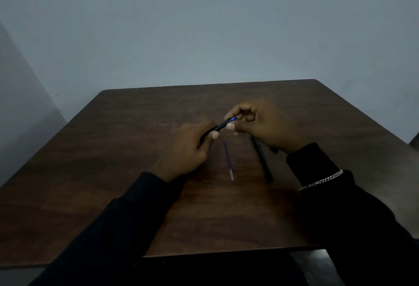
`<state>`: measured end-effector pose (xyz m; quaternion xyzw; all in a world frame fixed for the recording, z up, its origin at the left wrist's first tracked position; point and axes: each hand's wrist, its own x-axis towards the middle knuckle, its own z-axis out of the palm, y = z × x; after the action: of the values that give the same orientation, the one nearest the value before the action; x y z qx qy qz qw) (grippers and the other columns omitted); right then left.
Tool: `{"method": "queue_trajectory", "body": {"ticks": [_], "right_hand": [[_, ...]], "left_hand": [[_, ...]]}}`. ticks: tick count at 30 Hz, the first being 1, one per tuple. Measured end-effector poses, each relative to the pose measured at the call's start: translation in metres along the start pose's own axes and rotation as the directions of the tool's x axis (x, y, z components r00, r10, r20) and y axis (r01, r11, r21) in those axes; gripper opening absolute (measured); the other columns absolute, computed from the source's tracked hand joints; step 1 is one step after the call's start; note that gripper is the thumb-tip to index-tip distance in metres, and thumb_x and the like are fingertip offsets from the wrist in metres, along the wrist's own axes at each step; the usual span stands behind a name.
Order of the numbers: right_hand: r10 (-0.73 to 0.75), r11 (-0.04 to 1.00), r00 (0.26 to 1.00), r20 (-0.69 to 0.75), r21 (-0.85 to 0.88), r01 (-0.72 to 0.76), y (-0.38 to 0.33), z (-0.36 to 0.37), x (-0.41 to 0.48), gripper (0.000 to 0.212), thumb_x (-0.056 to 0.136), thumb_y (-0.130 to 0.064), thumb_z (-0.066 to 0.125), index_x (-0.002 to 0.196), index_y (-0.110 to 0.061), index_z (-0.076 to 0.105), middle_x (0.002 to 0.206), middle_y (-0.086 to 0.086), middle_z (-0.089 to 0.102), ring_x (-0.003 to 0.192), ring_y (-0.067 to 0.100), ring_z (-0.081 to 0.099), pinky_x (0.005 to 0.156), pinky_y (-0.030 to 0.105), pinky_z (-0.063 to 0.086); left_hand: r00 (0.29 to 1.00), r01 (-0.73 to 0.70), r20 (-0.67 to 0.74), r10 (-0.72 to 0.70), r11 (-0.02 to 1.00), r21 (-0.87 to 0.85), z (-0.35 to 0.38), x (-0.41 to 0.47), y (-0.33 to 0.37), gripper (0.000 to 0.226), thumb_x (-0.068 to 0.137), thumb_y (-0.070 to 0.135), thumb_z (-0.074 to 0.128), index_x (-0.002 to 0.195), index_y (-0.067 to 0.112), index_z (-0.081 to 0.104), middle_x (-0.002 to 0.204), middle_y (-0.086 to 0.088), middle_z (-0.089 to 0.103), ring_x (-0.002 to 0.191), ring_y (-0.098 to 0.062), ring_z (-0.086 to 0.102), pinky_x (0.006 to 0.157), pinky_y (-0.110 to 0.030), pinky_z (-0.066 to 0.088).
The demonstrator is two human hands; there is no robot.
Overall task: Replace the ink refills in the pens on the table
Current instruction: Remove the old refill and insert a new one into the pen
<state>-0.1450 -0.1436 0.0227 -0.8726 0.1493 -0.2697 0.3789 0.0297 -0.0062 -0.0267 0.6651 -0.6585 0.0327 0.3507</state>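
Note:
Above the middle of the dark wooden table (pixel 113 149), both hands hold one dark pen (pixel 223 124) with a blue tip. My left hand (pixel 188 149) grips its barrel end. My right hand (pixel 263 124) pinches the blue tip end between thumb and fingers. A loose blue ink refill (pixel 227 158) lies flat on the table below the hands, pointing away from me. A second dark pen (pixel 261 156) lies on the table to the right of the refill, its far end hidden under my right hand.
The table stands against a plain pale wall (pixel 204 25). Its near edge runs just in front of my body. A silver chain bracelet (pixel 322 180) sits over my right dark sleeve. A dark object shows at the far right edge.

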Motion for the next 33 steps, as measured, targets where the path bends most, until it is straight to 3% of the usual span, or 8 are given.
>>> {"method": "queue_trajectory", "body": {"ticks": [5,11,15,19,21,26,30,33], "right_hand": [[-0.027,0.995,1.000,0.012,-0.096,0.028,0.000,0.001,0.000,0.004,0.092,-0.015,0.073,0.088,-0.015,0.073,0.072,0.007,0.073,0.066,0.024,0.073,0.063,0.029,0.055],[-0.131,0.960,0.991,0.017,-0.246,0.132,-0.001,0.001,-0.003,0.032,0.101,-0.028,0.062,0.074,-0.011,0.063,0.062,0.009,0.062,0.059,0.024,0.057,0.054,0.034,0.042],[-0.167,0.952,0.986,0.023,-0.258,0.167,0.000,0.002,-0.002,0.041,0.102,-0.033,0.056,0.071,-0.008,0.060,0.061,0.010,0.056,0.056,0.022,0.049,0.053,0.028,0.033],[-0.165,0.952,0.986,0.015,-0.258,0.163,-0.003,0.003,-0.002,0.042,0.104,-0.029,0.055,0.065,-0.015,0.051,0.057,0.004,0.047,0.052,0.015,0.043,0.054,0.033,0.034],[-0.152,0.959,0.988,0.017,-0.239,0.151,-0.006,0.002,-0.003,0.041,0.104,-0.031,0.057,0.068,-0.012,0.057,0.058,0.009,0.054,0.051,0.015,0.049,0.055,0.035,0.039],[0.120,0.991,0.982,-0.147,-0.034,-0.126,-0.004,-0.016,-0.003,0.051,0.102,-0.055,0.046,0.088,-0.014,0.072,0.071,0.004,0.066,0.060,0.013,0.064,0.060,0.028,0.047],[0.312,0.837,0.918,-0.244,-0.388,-0.387,0.021,-0.044,-0.003,0.044,0.101,-0.044,0.054,0.075,-0.009,0.056,0.070,0.005,0.061,0.069,0.024,0.061,0.059,0.028,0.037],[0.566,0.707,0.815,-0.126,-0.433,-0.559,0.038,-0.054,-0.003,0.039,0.092,-0.040,0.072,0.075,-0.007,0.060,0.079,0.019,0.070,0.070,0.032,0.070,0.066,0.033,0.053]], "left_hand": [[0.998,-0.054,-0.041,0.054,0.999,0.003,-0.001,-0.002,0.006,0.019,0.106,0.027,0.053,0.095,0.016,0.064,0.069,0.015,0.049,0.059,-0.007,0.048,0.055,-0.021,0.029],[0.996,-0.062,-0.062,0.060,0.998,-0.027,-0.004,-0.003,0.011,0.025,0.108,0.029,0.051,0.090,0.019,0.066,0.070,0.012,0.057,0.058,-0.003,0.053,0.055,-0.015,0.033],[0.993,-0.060,-0.101,0.060,0.998,0.001,-0.002,-0.004,0.011,0.028,0.107,0.028,0.053,0.092,0.012,0.070,0.069,0.007,0.061,0.056,-0.004,0.051,0.053,-0.017,0.033],[0.991,-0.061,-0.119,0.066,0.997,0.045,-0.002,-0.005,0.011,0.028,0.107,0.029,0.052,0.101,0.010,0.072,0.074,0.005,0.063,0.058,-0.004,0.050,0.055,-0.018,0.032],[0.992,-0.051,-0.112,0.054,0.998,0.033,0.000,-0.005,0.010,0.026,0.109,0.028,0.052,0.100,0.011,0.070,0.073,0.008,0.060,0.058,-0.002,0.049,0.056,-0.019,0.031],[0.996,-0.005,-0.089,0.007,1.000,0.022,0.004,-0.001,0.005,0.034,0.110,0.039,0.043,0.098,0.015,0.064,0.071,0.003,0.060,0.059,-0.009,0.054,0.054,-0.037,0.043],[0.996,0.011,-0.087,-0.011,1.000,-0.009,0.004,-0.003,0.003,0.033,0.110,0.039,0.043,0.097,0.015,0.062,0.069,-0.001,0.060,0.059,-0.015,0.055,0.055,-0.044,0.045],[0.996,0.016,-0.091,-0.016,1.000,-0.004,0.005,-0.002,0.001,0.030,0.110,0.038,0.044,0.096,0.017,0.061,0.070,0.001,0.060,0.059,-0.014,0.056,0.056,-0.045,0.046]]}}
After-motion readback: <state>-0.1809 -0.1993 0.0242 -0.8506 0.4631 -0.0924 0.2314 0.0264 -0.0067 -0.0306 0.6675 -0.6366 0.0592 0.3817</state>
